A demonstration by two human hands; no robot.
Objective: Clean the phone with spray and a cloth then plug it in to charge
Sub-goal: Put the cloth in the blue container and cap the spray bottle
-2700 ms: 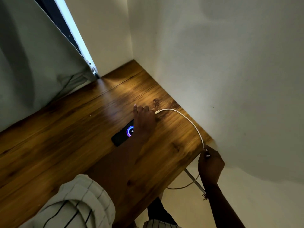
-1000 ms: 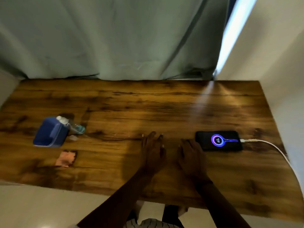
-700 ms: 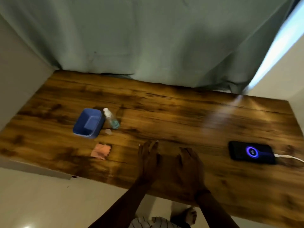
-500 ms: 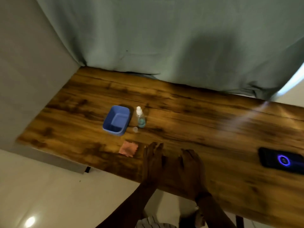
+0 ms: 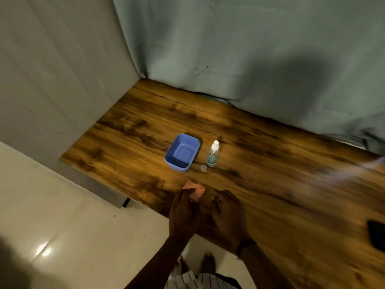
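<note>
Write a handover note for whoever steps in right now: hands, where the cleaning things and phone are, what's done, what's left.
Left hand: fingertips at the pink cloth near the table's front edge; whether the grip has closed is unclear.
Right hand: empty, beside it over the table.
Spray bottle stands upright right of the empty blue tub, its small cap off in front.
Phone lies at the far right edge, cut off; cable not visible here.
Left: confirm charging, perhaps tidy cloth, cap and bottle.

From my feed I see a dark-grained wooden surface (image 5: 260, 163) pushed against a grey-green curtain (image 5: 250, 49), with a pale wall (image 5: 52, 69) at its left end. Below lies glossy white floor (image 5: 73, 215), catching one bright glint, probably a ceiling lamp's reflection.
</note>
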